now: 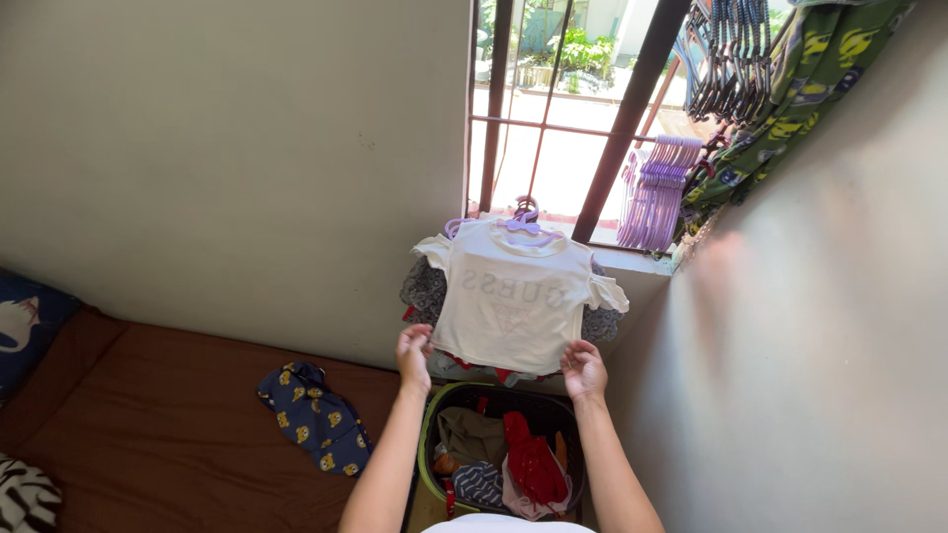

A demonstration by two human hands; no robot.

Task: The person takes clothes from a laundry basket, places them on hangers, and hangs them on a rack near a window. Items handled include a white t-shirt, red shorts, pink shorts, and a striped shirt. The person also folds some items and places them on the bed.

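Left hand [415, 357] pinching the lower left corner of a white T-shirt [513, 296], fingers closed on the hem. Right hand [584, 370] gripping the lower right corner the same way, thumb and fingers shut on the cloth. T-shirt stretched flat between the two hands and hanging above them from a lilac hanger [524, 221] hooked at the barred window [553, 118]. More hung garments just behind the shirt, partly hidden. Directly below both hands, a dark laundry basket [427, 434] with a green rim, holding crumpled clothes, among them a red garment [533, 462]. Well left of the left hand, a navy patterned cloth [314, 417] lying on a brown mattress [148, 434]. Above and right of the right hand, a bunch of lilac hangers [657, 192] hanging by the window.
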